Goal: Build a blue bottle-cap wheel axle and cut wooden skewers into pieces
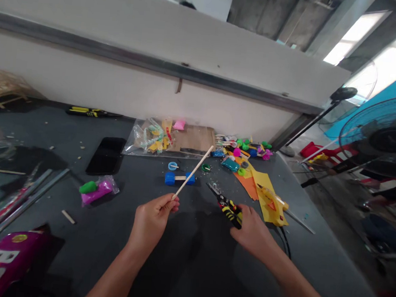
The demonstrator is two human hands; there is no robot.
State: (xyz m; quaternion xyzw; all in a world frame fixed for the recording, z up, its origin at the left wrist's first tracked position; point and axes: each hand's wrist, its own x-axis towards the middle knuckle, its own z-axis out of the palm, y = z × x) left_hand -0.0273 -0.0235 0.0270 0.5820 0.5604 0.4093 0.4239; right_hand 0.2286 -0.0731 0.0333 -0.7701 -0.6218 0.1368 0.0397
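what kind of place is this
Probably a craft or model-making workshop. A dark workbench is strewn with a bag of pink clay and orange paper, the left hand holds a wooden stick, and the right hand grips snips.

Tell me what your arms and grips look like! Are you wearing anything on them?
The left arm and right arm are bare, with no sleeves showing. The left grip and right grip are bare too, with no gloves, and no cables or markings show on them.
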